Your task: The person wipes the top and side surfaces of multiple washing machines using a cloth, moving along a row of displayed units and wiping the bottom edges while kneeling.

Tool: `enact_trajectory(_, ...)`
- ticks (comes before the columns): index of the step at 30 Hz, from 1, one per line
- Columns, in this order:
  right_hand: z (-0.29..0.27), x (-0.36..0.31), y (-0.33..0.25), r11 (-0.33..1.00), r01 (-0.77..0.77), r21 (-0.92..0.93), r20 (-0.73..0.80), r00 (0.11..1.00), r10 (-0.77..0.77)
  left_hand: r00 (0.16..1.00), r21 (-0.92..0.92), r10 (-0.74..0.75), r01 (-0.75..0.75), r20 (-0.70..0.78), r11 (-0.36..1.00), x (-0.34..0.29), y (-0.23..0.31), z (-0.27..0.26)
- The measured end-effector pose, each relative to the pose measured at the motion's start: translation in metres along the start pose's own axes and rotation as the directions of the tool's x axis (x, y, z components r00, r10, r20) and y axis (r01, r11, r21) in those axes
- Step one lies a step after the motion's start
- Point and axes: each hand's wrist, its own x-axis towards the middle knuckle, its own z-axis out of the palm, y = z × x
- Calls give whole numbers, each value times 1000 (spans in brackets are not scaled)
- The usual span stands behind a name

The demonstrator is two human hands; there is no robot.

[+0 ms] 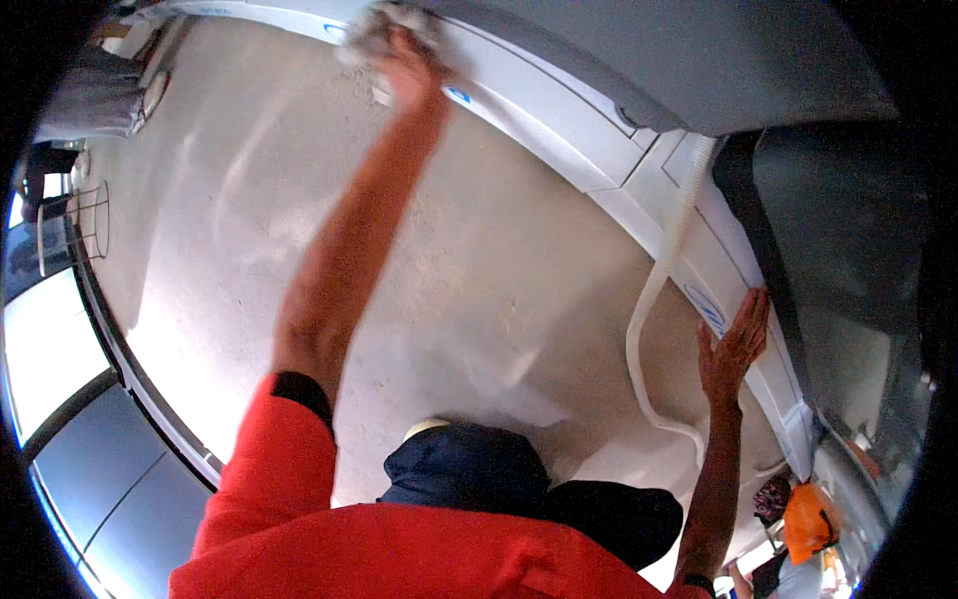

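At the far top, my left hand [409, 75] holds a fluffy grey-white cloth [371, 38] against the long white panel of a vehicle [539, 125]. Motion smears both the hand and the cloth. Just below the hand, a small blue mark [457, 95] shows on the panel. My right hand [736, 347] rests on the same panel farther right, fingers stretched out, holding nothing. Beside its fingertips is a blue oval marking [705, 306]. A ribbed off-white hose [644, 339] crosses over the panel and hangs down toward the floor.
The vehicle's dark window [848, 260] lies to the right. Another dark blue vehicle [110, 479] stands at left, near a wire-frame stool [75, 230]. A person in grey clothing [90, 95] is at upper left. Someone in orange [810, 521] appears at lower right.
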Motion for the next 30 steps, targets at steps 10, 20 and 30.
enact_trajectory(10,5,3,8,996,36,87,16,999,-37,589,-169,-708,802,391,573,-262,16,89)
enact_trajectory(20,-3,-4,6,993,-65,99,101,993,55,317,250,-811,841,492,480,-256,-5,21)
enact_trajectory(30,9,-10,12,962,-17,272,-30,999,26,-44,451,-738,816,674,363,-293,-47,62)
